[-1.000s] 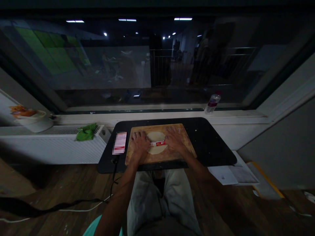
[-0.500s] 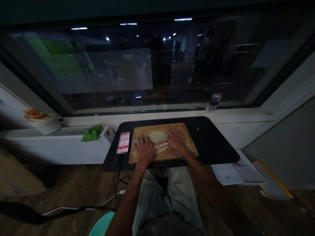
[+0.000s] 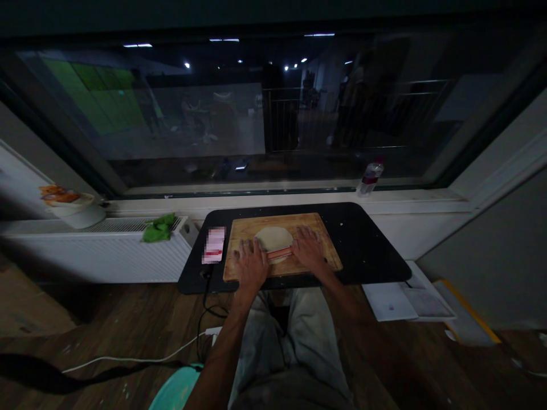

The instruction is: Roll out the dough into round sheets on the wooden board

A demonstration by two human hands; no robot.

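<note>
Head view: looking down on a board [image 3: 243, 225] set on a black table [image 3: 367, 245].
Dough [image 3: 274, 237]: pale, flat, roundish, lying at the middle of the board.
Tube [image 3: 280, 253]: red and white, a little blurred, lying across the near part of the dough, right end slightly closer to the board's far edge.
Left hand [image 3: 251, 265]: palm down over the tube's left end, on the left part of the board; fingers spread and stretched toward the far edge, not clenched; underside hidden, so cannot tell how hard pressed.
Right hand [image 3: 308, 249]: palm down over the tube's right end, on the right part of the board; fingers extended toward the far edge, likewise not clenched; underside also hidden.
Left arm [image 3: 228, 330]: slanting inward across the board's near edge.
Right arm [image 3: 342, 299]: slanting inward past the board's near right corner.
Phone [image 3: 215, 245]: just left of the board.
Bottle [image 3: 370, 177]: beyond the board, to its right, on the sill [image 3: 410, 200].
</note>
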